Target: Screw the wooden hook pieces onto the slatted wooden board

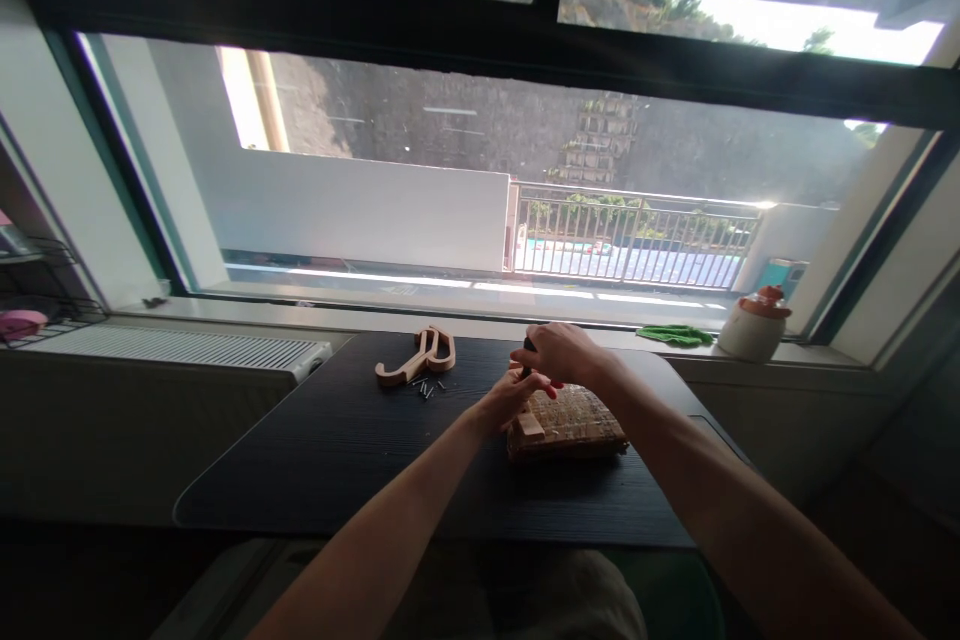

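My right hand (564, 353) is closed from above around the black handle of a screwdriver (529, 346), which stands nearly upright; its tip is hidden. Just below it, my left hand (514, 397) has its fingers closed around a pale wooden piece (531, 424), mostly covered by the hand. That piece lies on the left part of a thick brown block (577, 418) with a rough, straw-like top. To the left on the dark table (337, 465) are curved wooden hooks (416, 360), with several small screws (426, 388) scattered in front of them.
A window sill runs behind the table, bearing a green cloth (675, 334) and a white jar with an orange top (754, 325). A white radiator (187, 345) stands to the left, beside a wire rack (52, 290). The large window rises directly beyond the table.
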Action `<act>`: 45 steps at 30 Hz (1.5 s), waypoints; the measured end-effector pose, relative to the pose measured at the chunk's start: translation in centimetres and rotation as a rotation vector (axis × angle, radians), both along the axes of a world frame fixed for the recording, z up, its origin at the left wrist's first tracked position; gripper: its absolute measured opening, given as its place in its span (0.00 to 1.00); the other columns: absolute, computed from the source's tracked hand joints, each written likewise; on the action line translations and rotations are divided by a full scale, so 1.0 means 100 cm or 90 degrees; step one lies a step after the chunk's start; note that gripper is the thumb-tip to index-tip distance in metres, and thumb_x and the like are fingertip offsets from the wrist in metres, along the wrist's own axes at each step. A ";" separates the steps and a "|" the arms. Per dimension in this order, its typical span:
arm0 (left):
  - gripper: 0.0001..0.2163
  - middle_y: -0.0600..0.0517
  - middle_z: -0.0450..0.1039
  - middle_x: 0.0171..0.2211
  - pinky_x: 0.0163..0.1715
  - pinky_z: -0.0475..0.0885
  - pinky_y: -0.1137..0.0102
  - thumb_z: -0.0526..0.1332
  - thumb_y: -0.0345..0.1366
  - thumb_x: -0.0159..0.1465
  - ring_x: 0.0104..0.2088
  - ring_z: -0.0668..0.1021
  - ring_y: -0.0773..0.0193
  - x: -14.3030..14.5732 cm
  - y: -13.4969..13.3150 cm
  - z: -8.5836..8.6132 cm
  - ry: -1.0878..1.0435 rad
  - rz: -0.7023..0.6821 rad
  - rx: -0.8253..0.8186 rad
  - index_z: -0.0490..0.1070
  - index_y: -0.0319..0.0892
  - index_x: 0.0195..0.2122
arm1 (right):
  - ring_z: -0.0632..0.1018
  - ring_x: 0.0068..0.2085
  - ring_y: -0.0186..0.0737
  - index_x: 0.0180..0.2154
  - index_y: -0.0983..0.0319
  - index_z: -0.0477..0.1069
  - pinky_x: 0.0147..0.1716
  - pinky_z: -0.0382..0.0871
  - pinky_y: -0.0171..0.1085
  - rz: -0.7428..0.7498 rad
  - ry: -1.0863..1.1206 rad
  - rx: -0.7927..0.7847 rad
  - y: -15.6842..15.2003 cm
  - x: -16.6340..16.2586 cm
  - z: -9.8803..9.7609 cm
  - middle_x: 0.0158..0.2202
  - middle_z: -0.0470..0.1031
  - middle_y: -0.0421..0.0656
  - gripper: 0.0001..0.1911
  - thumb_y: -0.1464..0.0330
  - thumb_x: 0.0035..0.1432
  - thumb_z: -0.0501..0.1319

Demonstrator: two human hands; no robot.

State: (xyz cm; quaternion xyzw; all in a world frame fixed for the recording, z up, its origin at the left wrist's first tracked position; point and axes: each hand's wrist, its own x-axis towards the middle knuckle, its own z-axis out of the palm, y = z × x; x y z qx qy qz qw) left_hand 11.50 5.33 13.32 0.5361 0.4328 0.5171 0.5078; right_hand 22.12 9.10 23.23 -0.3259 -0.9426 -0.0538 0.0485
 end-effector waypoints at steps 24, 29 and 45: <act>0.09 0.55 0.63 0.19 0.26 0.61 0.72 0.61 0.36 0.52 0.23 0.65 0.71 -0.003 0.013 0.002 -0.057 0.092 0.083 0.65 0.37 0.21 | 0.75 0.34 0.42 0.39 0.63 0.69 0.31 0.61 0.36 -0.019 0.006 0.072 -0.009 -0.016 -0.004 0.34 0.75 0.49 0.20 0.58 0.60 0.45; 0.07 0.55 0.62 0.18 0.26 0.61 0.72 0.59 0.32 0.51 0.22 0.66 0.71 -0.010 0.016 0.000 -0.027 0.061 0.067 0.65 0.37 0.19 | 0.74 0.35 0.39 0.44 0.60 0.69 0.31 0.60 0.33 0.063 0.001 0.002 -0.003 -0.005 0.010 0.37 0.75 0.45 0.17 0.60 0.55 0.53; 0.09 0.57 0.56 0.16 0.23 0.60 0.72 0.57 0.32 0.53 0.20 0.62 0.73 0.001 0.015 0.007 -0.045 0.015 0.062 0.59 0.39 0.18 | 0.74 0.32 0.37 0.40 0.65 0.67 0.28 0.60 0.32 -0.006 0.037 0.006 -0.009 -0.004 -0.002 0.32 0.75 0.48 0.18 0.62 0.62 0.44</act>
